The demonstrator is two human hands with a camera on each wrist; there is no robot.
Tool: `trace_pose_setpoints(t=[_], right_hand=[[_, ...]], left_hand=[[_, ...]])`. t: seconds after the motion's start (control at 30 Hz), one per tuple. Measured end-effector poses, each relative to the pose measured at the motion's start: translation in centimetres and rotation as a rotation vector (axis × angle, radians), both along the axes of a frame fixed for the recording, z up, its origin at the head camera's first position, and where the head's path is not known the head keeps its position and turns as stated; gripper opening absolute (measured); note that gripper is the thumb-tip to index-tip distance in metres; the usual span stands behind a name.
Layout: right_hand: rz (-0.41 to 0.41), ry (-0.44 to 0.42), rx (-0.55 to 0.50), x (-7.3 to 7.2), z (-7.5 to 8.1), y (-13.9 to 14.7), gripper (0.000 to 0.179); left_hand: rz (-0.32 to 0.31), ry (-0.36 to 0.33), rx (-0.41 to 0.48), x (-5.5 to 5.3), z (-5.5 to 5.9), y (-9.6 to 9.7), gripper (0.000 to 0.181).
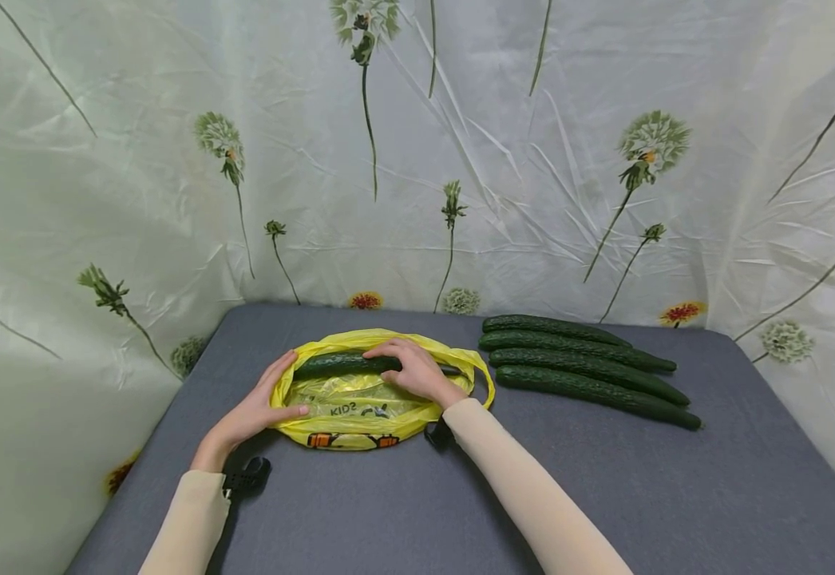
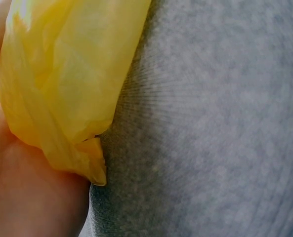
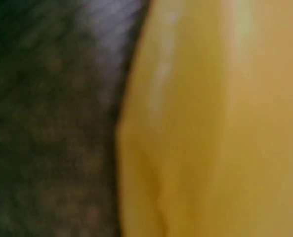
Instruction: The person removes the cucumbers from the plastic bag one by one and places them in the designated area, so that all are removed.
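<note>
A yellow plastic bag (image 1: 360, 441) lies on its side of the grey table with its mouth spread wide, showing printed letters. Inside, along the far wall, lies a dark green cucumber (image 1: 331, 364). My right hand (image 1: 417, 371) reaches into the mouth and grips this cucumber from above, fingers over it and thumb on the near side. My left hand (image 1: 255, 407) holds the bag's left rim, the thumb over the near edge and the fingers along the outside. In the left wrist view, yellow plastic (image 2: 82, 64) lies against the palm. Yellow film fills much of the blurred right wrist view.
Several more cucumbers (image 1: 590, 367) lie side by side on the table (image 1: 604, 495), right of the bag. A bag handle (image 1: 488, 383) loops out near my right wrist. A floral curtain (image 1: 417, 160) stands behind and beside the table.
</note>
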State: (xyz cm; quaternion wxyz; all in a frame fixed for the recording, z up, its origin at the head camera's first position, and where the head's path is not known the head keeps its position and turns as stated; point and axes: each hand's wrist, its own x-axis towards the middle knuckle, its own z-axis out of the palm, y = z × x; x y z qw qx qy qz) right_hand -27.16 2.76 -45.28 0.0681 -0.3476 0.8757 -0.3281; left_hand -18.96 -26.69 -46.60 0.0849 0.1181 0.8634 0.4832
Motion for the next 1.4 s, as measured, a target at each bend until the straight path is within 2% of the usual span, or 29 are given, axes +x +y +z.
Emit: trace_pose_setpoints(t=[0.4, 0.77, 1.4], right_hand=[[0.035, 0.043, 0.0, -0.1, 0.0, -0.3, 0.051], [0.028, 0.046, -0.057, 0.8, 0.4, -0.4, 0.052], [-0.032, 0.105, 0.013, 2.4, 2.2, 0.3, 0.047]], left_hand=[[0.001, -0.003, -0.004, 0.0, 0.1, 0.1, 0.098], [0.001, 0.004, -0.009, 0.1, 0.1, 0.2, 0.098], [0.003, -0.015, -0.035, 0.1, 0.1, 0.2, 0.098]])
